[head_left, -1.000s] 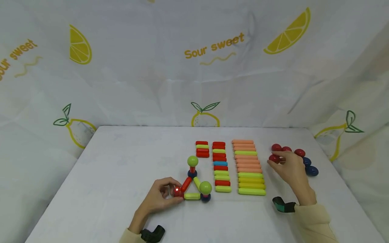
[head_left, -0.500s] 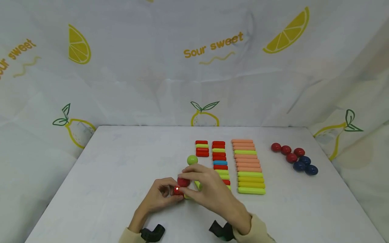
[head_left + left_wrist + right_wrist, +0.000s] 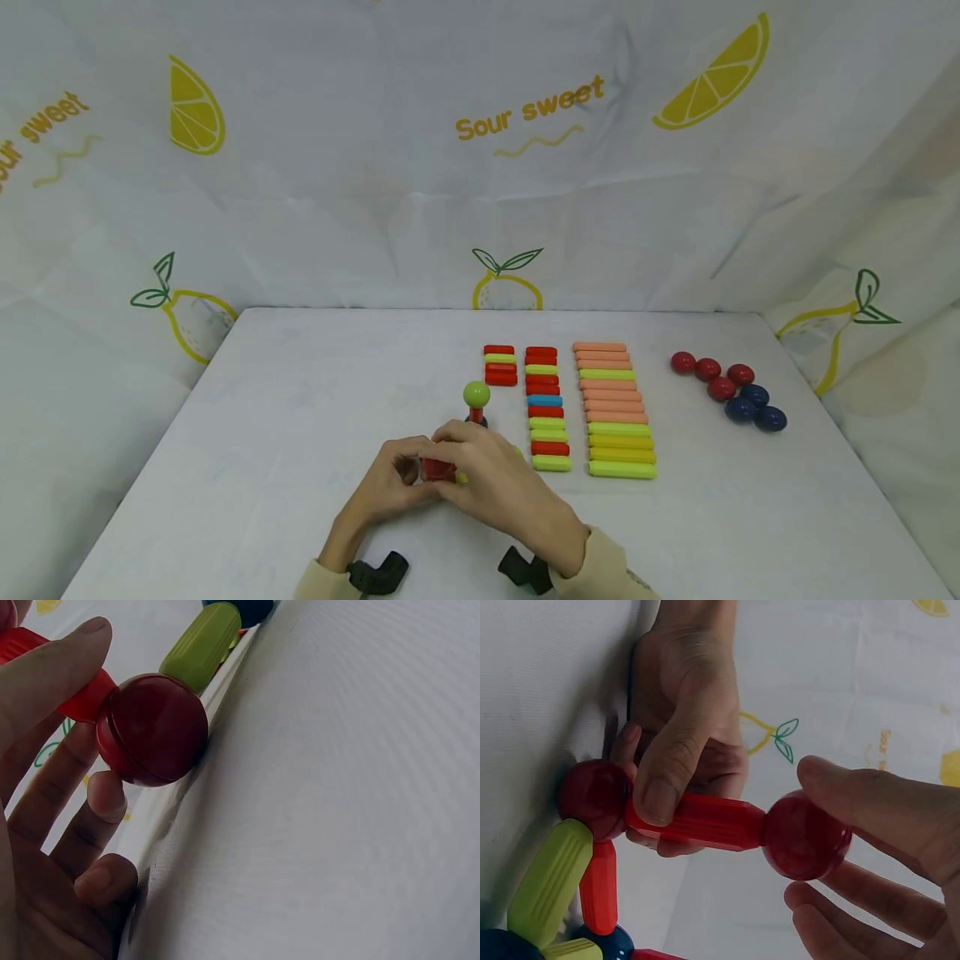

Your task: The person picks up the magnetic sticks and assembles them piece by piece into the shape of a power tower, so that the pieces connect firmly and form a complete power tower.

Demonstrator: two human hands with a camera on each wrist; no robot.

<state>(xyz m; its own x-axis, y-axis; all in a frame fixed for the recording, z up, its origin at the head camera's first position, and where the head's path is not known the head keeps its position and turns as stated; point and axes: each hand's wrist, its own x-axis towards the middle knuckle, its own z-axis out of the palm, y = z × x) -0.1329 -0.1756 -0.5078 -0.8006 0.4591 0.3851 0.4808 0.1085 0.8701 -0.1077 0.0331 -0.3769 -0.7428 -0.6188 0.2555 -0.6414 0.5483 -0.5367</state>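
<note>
Fingers (image 3: 660, 799) of the left hand (image 3: 393, 477) are pinching a red rod (image 3: 716, 823) down near its foot, thumb on one side and other fingers behind, at least from what I get on the remote feed. That rod is what to watch: long axis roughly upright, bottom end meeting a lower red ball (image 3: 592, 796) at the corner of a stick-and-ball frame on the worktop (image 3: 300, 375). Up top, the right hand (image 3: 498, 483) has an upper red ball (image 3: 808, 838) between thumb and fingertips, and it looks to be touching the rod's upper end, so ball and rod pretty much share one line. Right hand's nearer the top, left hand's nearer the base. Pose-wise, I've got the left hand low, beside the lower ball, its spare fingers loosely bent; the right hand lies across the frame from the right, fingers toward the left hand, hiding much of it in the head view. A lime rod (image 3: 551, 874) slants off the lower ball, and a green ball (image 3: 476, 393) stands just beyond the hands. Can't tell how hard either pinch is, tbh.
</note>
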